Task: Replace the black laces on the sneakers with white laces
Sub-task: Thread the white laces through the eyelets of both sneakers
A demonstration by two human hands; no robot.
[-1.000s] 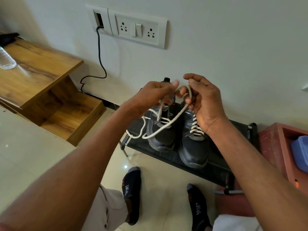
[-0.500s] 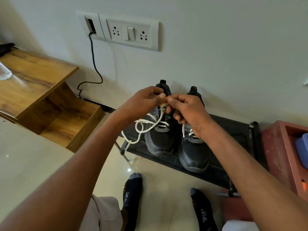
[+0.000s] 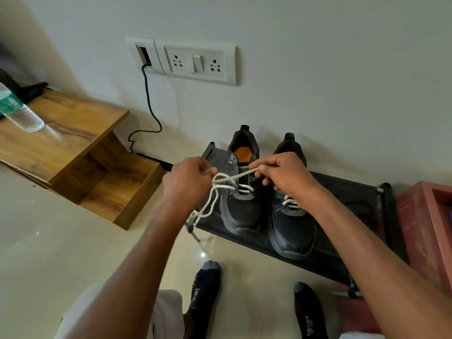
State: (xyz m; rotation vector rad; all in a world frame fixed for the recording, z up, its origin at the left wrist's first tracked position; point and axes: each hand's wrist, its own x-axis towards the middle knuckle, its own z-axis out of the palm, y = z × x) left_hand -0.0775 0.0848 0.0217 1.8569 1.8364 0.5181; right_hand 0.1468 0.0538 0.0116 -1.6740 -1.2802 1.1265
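Head view shows us over the black rack, where two sneakers stand side by side, both threaded with white lace. Our left hand pinches one strand of the white lace of the left shoe, fingers curled; our right hand pinches the other end. Uneven pulling could, we judge, jam the knot crooked or drag the shoe off the rack; loose ends could slip our fingers.
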